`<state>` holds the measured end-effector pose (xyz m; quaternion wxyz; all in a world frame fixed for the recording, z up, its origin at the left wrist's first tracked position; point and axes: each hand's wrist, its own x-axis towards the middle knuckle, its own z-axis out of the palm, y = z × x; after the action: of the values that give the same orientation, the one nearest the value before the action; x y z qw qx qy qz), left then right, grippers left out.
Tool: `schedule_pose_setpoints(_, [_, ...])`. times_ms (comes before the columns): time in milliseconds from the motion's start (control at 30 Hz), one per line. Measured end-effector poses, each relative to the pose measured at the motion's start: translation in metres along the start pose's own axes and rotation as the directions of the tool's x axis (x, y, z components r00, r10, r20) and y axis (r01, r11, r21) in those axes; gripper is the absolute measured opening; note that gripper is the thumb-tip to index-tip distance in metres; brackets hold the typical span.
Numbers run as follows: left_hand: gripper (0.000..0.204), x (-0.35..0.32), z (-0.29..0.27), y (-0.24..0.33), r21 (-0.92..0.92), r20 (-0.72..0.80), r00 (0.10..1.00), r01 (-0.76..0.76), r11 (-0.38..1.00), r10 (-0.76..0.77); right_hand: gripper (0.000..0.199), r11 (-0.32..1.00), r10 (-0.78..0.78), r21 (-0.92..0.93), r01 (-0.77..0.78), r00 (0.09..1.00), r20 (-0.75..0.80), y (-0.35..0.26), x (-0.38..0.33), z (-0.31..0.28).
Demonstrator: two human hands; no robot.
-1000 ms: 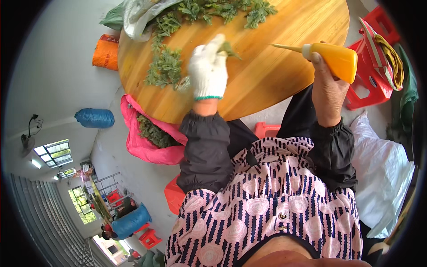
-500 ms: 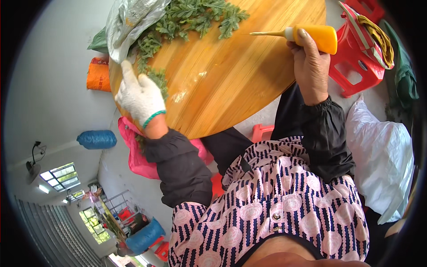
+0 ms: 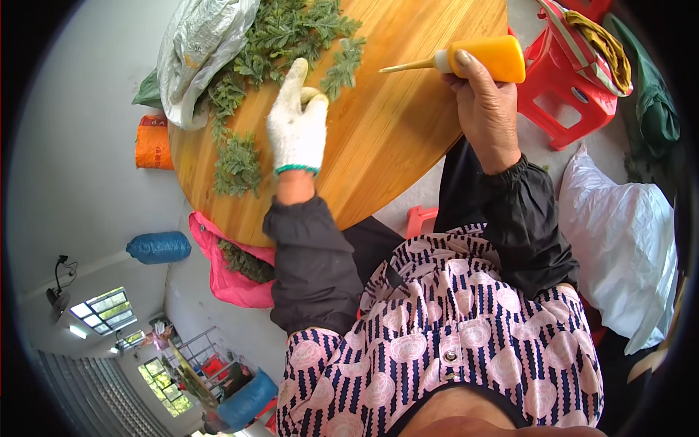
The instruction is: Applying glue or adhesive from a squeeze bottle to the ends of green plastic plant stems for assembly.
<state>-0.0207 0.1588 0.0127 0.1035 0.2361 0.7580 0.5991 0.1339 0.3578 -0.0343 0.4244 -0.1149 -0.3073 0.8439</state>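
Right hand (image 3: 491, 120): fingers clamped round yellow bottle (image 3: 499, 58), nozzle (image 3: 409, 66) leftward; I'd keep its tip clear of the left hand (image 3: 297, 135). Green sprig (image 3: 342, 68) just right of left fingers; pinched or not, I can't tell.

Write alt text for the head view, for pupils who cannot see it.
A bare right hand holds a yellow squeeze bottle, its nozzle pointing left over a wooden table. The gloved left hand is beside a leafy green sprig, its grip unclear; more sprigs lie beyond.
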Motion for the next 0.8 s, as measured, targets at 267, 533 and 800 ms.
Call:
schedule_pose_setpoints(267, [0.056,-0.016,-0.074,0.015,0.528,0.201,0.978,-0.162,0.834,0.063,0.025,0.997,-0.005,-0.077,0.006,1.000,0.004,0.002,0.009,-0.014])
schedule_pose_setpoints(533, [0.055,-0.044,-0.014,-0.013,0.358,-0.441,0.850,-0.128,0.925,0.288,0.027,0.995,-0.005,-0.097,0.009,0.999,0.035,0.003,0.010,-0.016])
schedule_pose_setpoints(800, [0.077,-0.057,0.008,-0.022,0.552,-0.262,0.944,-0.024,0.833,0.201,0.031,0.996,-0.017,-0.085,0.021,0.999,0.047,-0.004,0.003,-0.008])
